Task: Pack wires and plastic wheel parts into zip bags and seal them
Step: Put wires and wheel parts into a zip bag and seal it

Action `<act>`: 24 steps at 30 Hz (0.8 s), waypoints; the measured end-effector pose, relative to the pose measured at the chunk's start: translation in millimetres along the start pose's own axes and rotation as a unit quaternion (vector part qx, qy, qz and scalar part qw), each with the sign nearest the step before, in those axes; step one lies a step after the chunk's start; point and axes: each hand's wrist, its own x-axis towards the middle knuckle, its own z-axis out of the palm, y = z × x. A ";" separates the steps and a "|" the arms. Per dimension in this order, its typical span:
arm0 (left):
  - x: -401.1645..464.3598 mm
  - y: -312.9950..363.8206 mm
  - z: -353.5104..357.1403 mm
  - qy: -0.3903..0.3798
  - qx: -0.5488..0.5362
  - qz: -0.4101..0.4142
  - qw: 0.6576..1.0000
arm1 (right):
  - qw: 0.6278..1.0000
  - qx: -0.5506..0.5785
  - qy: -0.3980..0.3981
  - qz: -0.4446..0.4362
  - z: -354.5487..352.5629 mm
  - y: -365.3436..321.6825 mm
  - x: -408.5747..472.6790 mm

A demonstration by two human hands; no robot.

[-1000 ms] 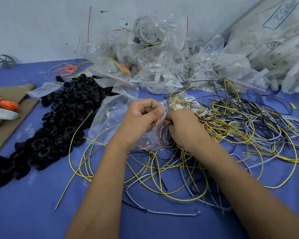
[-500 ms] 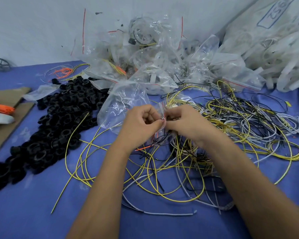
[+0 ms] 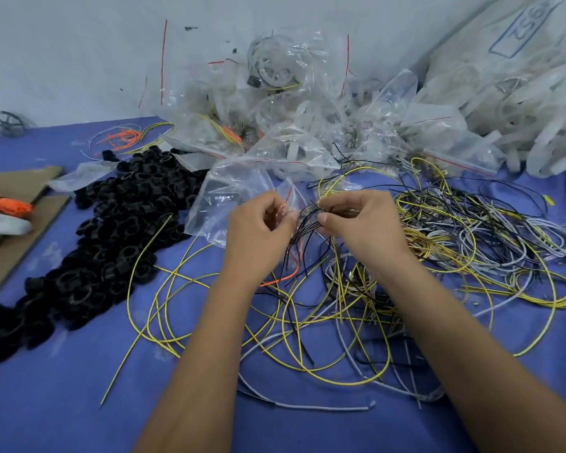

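Observation:
My left hand (image 3: pixel 257 233) pinches the red-striped mouth of a clear zip bag (image 3: pixel 226 197) that billows out to the upper left of it. My right hand (image 3: pixel 361 223) grips a small bundle of thin black and orange wires (image 3: pixel 303 237) right at the bag's mouth; the wire tails hang down between my hands. A tangle of loose yellow, black and white wires (image 3: pixel 455 243) spreads over the blue table (image 3: pixel 62 403) under and right of my hands. A pile of black plastic wheel parts (image 3: pixel 111 237) lies to the left.
Filled zip bags (image 3: pixel 275 119) are heaped against the wall at the back. White sacks (image 3: pixel 520 86) fill the back right corner. Cardboard (image 3: pixel 10 230) and an orange bundle (image 3: pixel 4 202) sit at the left edge. One black wheel (image 3: pixel 5 123) stands far back left.
Both hands rose slightly away from the table with the bag. The bag swung up and opened out to the left, and the wire bundle now shows between my hands.

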 end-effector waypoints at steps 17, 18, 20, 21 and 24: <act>1.3 24.7 -9.0 -0.147 -0.114 0.042 0.982 | 0.921 -0.319 -0.036 -0.223 21.2 2.5 -7.7; 0.9 25.7 -9.0 -0.157 -0.117 0.033 0.980 | 0.919 -0.327 -0.017 -0.219 21.2 3.8 -7.6; -0.5 28.2 -8.0 -0.154 -0.108 0.036 0.982 | 0.923 -0.336 0.009 -0.189 19.2 5.5 -5.8; -1.0 28.7 -8.0 -0.139 -0.095 0.047 0.985 | 0.927 -0.334 0.014 -0.172 18.4 6.6 -4.7; -0.7 21.4 -10.3 -0.088 -0.001 0.078 0.993 | 0.977 -0.192 -0.018 -0.092 18.3 7.2 -1.6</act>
